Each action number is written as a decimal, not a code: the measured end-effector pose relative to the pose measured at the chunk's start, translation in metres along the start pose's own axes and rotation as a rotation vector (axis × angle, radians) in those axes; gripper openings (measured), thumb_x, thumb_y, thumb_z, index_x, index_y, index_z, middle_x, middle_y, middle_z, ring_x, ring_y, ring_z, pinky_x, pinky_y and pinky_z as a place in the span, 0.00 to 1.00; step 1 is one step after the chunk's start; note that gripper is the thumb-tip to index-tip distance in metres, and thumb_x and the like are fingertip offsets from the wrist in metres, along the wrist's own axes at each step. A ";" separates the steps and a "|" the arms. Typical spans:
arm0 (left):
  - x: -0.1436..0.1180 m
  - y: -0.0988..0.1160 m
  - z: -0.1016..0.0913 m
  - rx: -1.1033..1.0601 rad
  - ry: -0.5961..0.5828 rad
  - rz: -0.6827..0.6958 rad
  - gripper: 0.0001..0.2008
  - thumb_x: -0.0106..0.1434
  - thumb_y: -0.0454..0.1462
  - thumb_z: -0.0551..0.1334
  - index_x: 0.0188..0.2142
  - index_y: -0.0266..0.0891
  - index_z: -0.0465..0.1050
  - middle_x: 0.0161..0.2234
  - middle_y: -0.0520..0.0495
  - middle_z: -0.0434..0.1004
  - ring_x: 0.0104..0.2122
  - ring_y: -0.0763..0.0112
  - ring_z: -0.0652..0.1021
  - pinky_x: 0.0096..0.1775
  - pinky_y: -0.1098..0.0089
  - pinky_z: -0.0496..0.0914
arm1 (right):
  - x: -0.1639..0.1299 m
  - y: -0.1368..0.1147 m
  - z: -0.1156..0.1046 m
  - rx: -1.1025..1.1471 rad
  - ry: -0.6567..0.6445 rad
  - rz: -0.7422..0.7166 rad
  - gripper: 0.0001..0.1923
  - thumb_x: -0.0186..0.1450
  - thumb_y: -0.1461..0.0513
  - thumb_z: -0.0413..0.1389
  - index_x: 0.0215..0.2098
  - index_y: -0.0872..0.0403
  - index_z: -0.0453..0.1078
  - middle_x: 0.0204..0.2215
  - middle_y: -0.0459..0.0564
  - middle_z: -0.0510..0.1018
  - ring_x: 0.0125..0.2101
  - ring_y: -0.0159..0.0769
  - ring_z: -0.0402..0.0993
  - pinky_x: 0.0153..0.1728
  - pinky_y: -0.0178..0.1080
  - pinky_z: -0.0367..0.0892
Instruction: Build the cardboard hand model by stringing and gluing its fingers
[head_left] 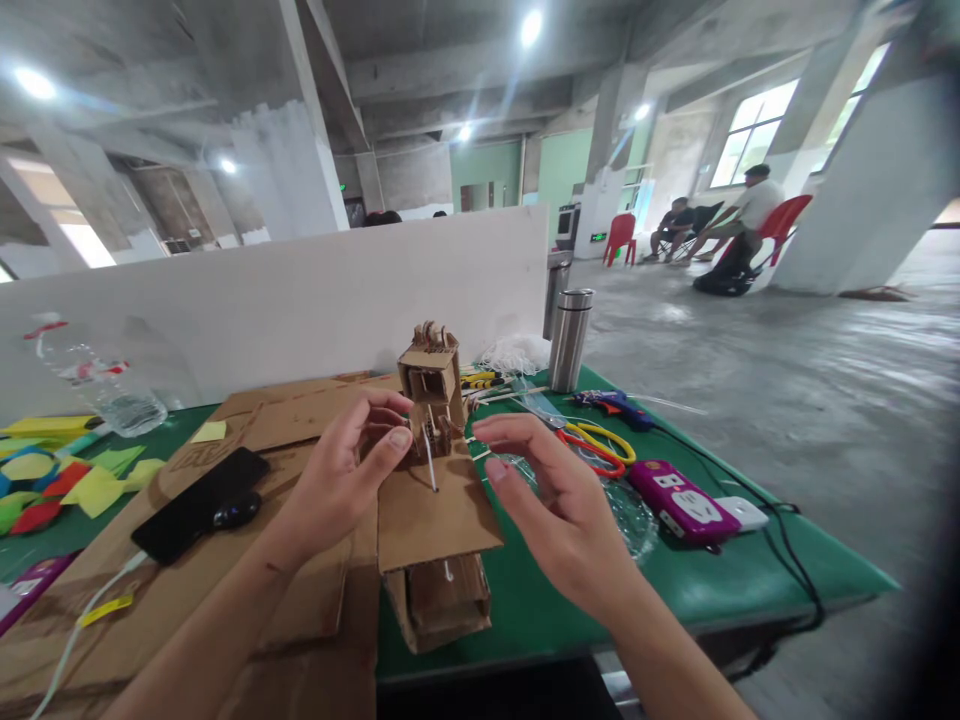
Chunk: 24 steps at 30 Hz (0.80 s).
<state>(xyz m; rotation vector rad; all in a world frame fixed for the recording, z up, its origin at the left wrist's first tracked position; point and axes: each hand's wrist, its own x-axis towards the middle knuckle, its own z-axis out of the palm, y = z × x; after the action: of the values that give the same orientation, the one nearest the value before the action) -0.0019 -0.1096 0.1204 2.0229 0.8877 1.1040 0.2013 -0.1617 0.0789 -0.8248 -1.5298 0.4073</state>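
A brown cardboard model [442, 505] stands at the table's front, built of a flat sheet, a box-like tower at the back and a box-shaped part below. From a hole in its sheet a thin white string or stick [430, 462] rises towards the tower. My left hand [349, 470] is at the model's left side, its thumb and fingers apart and curved near the tower; whether the fingertips touch the cardboard I cannot tell. To the right of the model hovers my right hand [559, 500], fingers slightly bent and apart, holding nothing.
Right of the model lie scissors [600, 445], a glue gun [615, 408], a purple power strip [684, 503] and a steel flask [571, 340]. On the left are cardboard sheets [300, 590], a phone [199, 503], a plastic bottle [127, 395] and coloured paper pieces. People sit far off.
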 end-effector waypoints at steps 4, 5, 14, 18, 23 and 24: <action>0.000 0.001 -0.001 0.013 -0.002 -0.011 0.10 0.69 0.44 0.59 0.45 0.43 0.68 0.41 0.50 0.72 0.41 0.70 0.75 0.44 0.69 0.71 | 0.013 -0.008 0.008 -0.075 -0.046 -0.056 0.15 0.69 0.65 0.50 0.54 0.51 0.66 0.51 0.51 0.73 0.52 0.38 0.69 0.54 0.44 0.65; 0.000 0.001 -0.001 0.010 -0.005 0.001 0.09 0.68 0.43 0.60 0.45 0.44 0.68 0.41 0.50 0.71 0.41 0.71 0.75 0.44 0.70 0.70 | 0.016 -0.009 0.009 -0.091 -0.062 -0.051 0.16 0.69 0.65 0.50 0.54 0.52 0.65 0.52 0.51 0.73 0.53 0.39 0.69 0.55 0.45 0.65; -0.002 0.002 -0.002 -0.028 -0.039 0.029 0.11 0.69 0.42 0.59 0.50 0.46 0.66 0.47 0.49 0.70 0.46 0.70 0.74 0.48 0.69 0.70 | 0.024 -0.005 0.014 -0.065 -0.179 0.030 0.18 0.66 0.66 0.50 0.54 0.52 0.66 0.51 0.52 0.74 0.50 0.40 0.71 0.53 0.47 0.67; -0.002 0.003 -0.001 -0.008 -0.031 -0.009 0.09 0.69 0.42 0.58 0.47 0.44 0.68 0.42 0.49 0.72 0.43 0.70 0.75 0.47 0.69 0.70 | 0.021 -0.001 0.015 -0.003 -0.189 0.078 0.18 0.67 0.66 0.49 0.54 0.52 0.66 0.50 0.50 0.75 0.49 0.38 0.71 0.52 0.45 0.68; -0.005 0.000 -0.002 -0.010 -0.041 0.051 0.10 0.68 0.40 0.61 0.48 0.47 0.66 0.46 0.51 0.69 0.46 0.71 0.74 0.49 0.71 0.69 | 0.021 -0.001 0.015 0.063 -0.225 0.119 0.17 0.68 0.65 0.48 0.54 0.51 0.64 0.48 0.50 0.75 0.47 0.37 0.71 0.49 0.44 0.69; -0.005 0.000 -0.003 -0.009 -0.043 0.054 0.11 0.68 0.39 0.60 0.49 0.47 0.66 0.47 0.50 0.69 0.47 0.70 0.73 0.50 0.70 0.69 | 0.021 -0.001 0.015 0.079 -0.229 0.124 0.17 0.68 0.65 0.48 0.55 0.51 0.64 0.48 0.51 0.75 0.47 0.37 0.71 0.49 0.44 0.69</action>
<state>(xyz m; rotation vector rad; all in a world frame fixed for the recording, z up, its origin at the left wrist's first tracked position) -0.0061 -0.1128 0.1194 2.0660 0.8095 1.0877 0.1874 -0.1450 0.0922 -0.8352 -1.6666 0.6681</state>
